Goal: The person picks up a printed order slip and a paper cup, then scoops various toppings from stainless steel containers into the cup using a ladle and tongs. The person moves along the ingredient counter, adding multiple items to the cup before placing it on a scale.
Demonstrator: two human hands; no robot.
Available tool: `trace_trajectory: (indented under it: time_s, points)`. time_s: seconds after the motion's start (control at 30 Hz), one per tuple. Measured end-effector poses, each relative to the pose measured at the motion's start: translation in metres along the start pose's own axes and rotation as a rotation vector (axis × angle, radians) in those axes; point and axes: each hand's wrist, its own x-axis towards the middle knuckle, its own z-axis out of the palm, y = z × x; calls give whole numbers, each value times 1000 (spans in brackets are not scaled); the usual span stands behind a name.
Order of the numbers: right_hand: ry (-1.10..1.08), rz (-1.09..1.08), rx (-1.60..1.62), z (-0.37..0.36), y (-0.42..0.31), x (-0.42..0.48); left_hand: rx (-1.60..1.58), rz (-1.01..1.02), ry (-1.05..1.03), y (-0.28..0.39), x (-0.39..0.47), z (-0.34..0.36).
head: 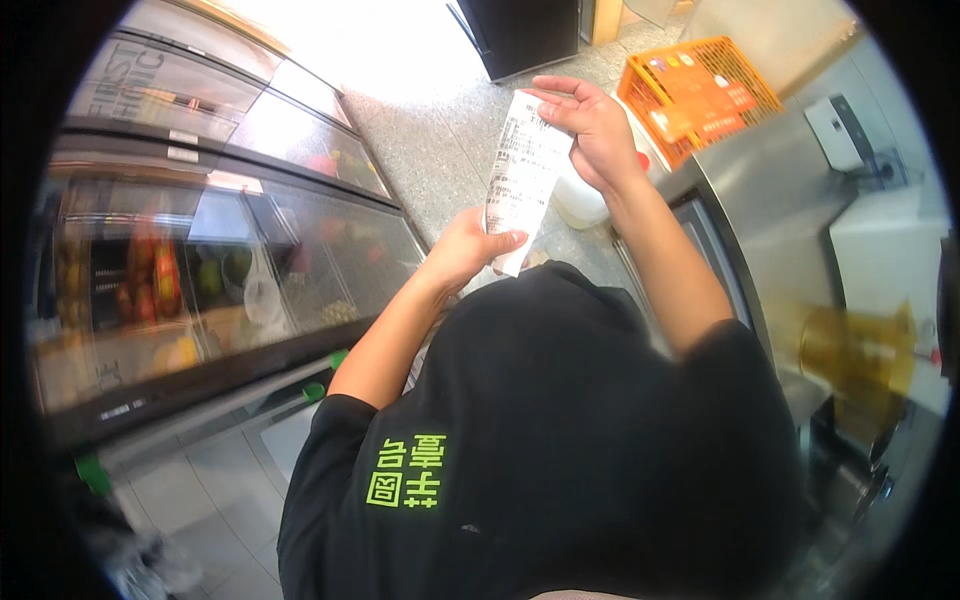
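A long white printed paper slip (525, 161), like a receipt, is stretched between my two hands in front of my black shirt. My left hand (474, 244) pinches its lower end, thumb on the printed face. At the upper right edge, my right hand (592, 131) grips the slip with the thumb in front, and some of its fingers extend past the paper. Rows of dark print cover the side facing me. Below the right hand is a whitish plastic container (581, 199), partly hidden by that hand and forearm, with a red part showing beside the wrist.
A glass-fronted display fridge (225, 270) with food inside runs along my left. On the right are an orange plastic crate (637, 86) holding orange packages, and a stainless-steel counter (795, 217) bearing a white device (836, 133). A black cabinet-like object (521, 37) stands ahead on the speckled floor (416, 127).
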Motion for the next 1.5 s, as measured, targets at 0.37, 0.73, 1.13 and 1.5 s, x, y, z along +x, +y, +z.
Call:
trace_trajectory:
  time_s: [0.37, 0.73, 1.13, 1.5]
  points:
    - [221, -128, -138, -75, 39, 152, 92, -46, -215, 40, 191, -127]
    - [574, -379, -110, -148, -32, 250, 216, -157, -612, 169, 385, -136]
    - [953, -526, -730, -318, -195, 331, 803, 171, -627, 242, 644, -19]
    - [1533, -670, -1192, -524, -435, 327, 1303, 650, -1032, 332, 916, 254]
